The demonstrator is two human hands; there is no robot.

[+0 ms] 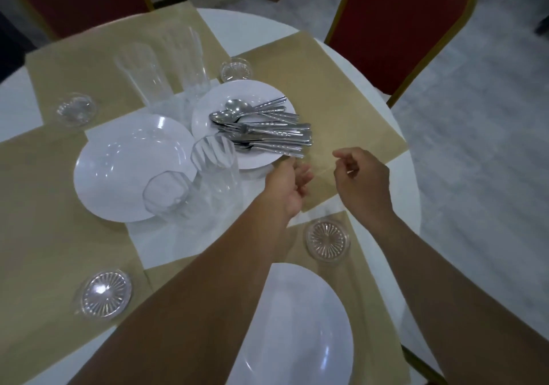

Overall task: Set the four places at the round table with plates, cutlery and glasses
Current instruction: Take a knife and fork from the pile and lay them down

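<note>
Near edge of the round table: one white plate sits on the closest tan placemat, partly hidden by the left forearm. A ribbed glass coaster lies at that mat's far right corner, another coaster on the left mat near the table's near-left edge.

Left hand reaches toward the centre, fingers loosely curled, empty, its thumb just beside the rim of the cutlery plate; contact is hard to tell. Right hand hovers over the right placemat, fingers half curled, holding nothing.

Centre of table: a plate stack on the left, two clear glasses in front of it, one upright and one seemingly tipped, blurred. Beside them the cutlery plate carries a pile of spoons, forks and knives, handles pointing right past the rim.

Farther in: two tall glasses stand near the far mat, blurred. Small coasters at far centre and far left. Two red chairs stand beyond the far edge.
</note>
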